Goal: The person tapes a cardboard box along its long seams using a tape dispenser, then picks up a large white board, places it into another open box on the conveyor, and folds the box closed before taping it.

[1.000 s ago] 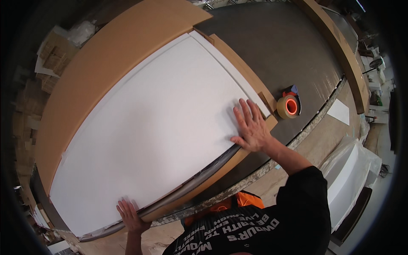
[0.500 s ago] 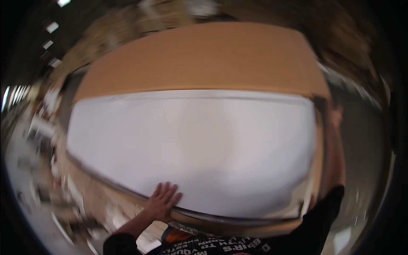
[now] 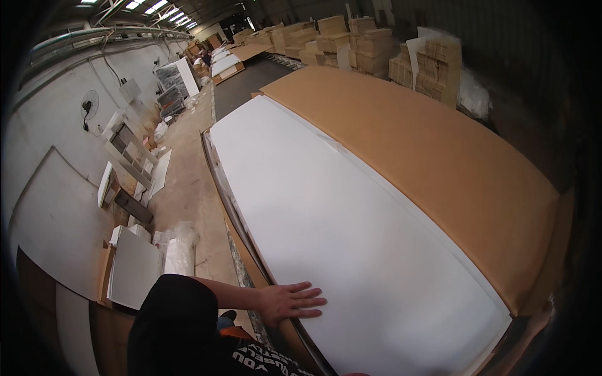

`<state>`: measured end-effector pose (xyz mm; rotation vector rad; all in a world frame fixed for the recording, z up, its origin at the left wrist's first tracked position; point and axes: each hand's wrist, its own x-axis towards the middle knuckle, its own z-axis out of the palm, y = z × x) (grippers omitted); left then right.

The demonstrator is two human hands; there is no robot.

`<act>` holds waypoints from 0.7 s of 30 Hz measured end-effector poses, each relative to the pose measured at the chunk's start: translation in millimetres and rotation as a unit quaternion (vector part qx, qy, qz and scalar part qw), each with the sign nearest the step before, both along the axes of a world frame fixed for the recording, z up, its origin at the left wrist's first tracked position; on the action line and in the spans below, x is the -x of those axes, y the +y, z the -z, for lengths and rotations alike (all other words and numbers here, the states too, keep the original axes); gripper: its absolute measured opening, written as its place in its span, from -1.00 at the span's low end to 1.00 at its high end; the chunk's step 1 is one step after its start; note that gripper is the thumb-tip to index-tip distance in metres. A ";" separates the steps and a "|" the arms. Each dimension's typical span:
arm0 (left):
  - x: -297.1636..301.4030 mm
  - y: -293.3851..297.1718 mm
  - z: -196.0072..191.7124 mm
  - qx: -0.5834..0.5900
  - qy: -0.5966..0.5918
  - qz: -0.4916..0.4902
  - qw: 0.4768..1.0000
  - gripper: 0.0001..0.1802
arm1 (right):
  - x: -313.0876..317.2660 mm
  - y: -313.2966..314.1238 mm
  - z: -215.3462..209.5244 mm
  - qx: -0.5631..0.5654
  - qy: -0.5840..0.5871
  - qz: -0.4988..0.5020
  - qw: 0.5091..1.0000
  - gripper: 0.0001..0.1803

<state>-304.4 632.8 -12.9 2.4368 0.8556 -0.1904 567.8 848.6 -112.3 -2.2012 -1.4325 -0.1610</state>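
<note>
A large white panel (image 3: 351,232) lies flat inside a long open cardboard box, its surface smooth and pale. The brown cardboard flap (image 3: 414,163) is folded out along the panel's right side. My left hand (image 3: 291,304) rests flat on the panel near its left edge, fingers spread, holding nothing. At the lower right, part of my right hand and forearm (image 3: 530,329) shows beside the box's near right corner; its fingers are dark and hard to make out. A dark edging strip (image 3: 241,222) runs along the panel's left side.
Beyond the box, a dark conveyor or bench (image 3: 241,94) leads to more white panels (image 3: 227,66). Stacked cardboard (image 3: 370,53) stands at the far right. On the left, a concrete floor (image 3: 188,169) holds white boards (image 3: 135,269) and plastic wrap (image 3: 180,247); a fan (image 3: 89,105) hangs on the wall.
My view has turned to the left, so the box now runs diagonally away from me. My left hand stays flat on the panel; my right forearm has shifted to the lower right rim.
</note>
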 end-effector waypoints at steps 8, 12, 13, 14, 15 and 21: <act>-2.2 4.7 -1.6 -0.040 -0.013 0.013 0.999 0.26 | 146.6 -95.7 -41.5 -0.150 0.082 0.065 0.983 -0.40; -9.5 9.8 11.9 -0.076 -0.067 0.028 0.994 0.24 | 216.0 -155.9 -62.0 -0.137 0.002 0.001 0.991 -0.39; -11.2 -5.7 -0.8 -0.082 -0.055 0.018 0.995 0.23 | 241.0 -168.4 -60.8 -0.126 0.001 -0.037 0.991 -0.39; -11.0 -11.6 -1.5 -0.077 -0.062 0.014 0.995 0.22 | 260.2 -182.5 -59.2 -0.112 -0.010 -0.064 0.992 -0.39; -13.1 -12.3 3.2 -0.078 -0.074 0.012 0.994 0.21 | 277.6 -196.9 -59.2 -0.099 -0.026 -0.089 0.991 -0.39; -13.4 -7.3 0.6 -0.109 -0.069 0.022 0.991 0.13 | 348.0 -300.2 -45.6 -0.018 -0.077 -0.174 0.982 -0.37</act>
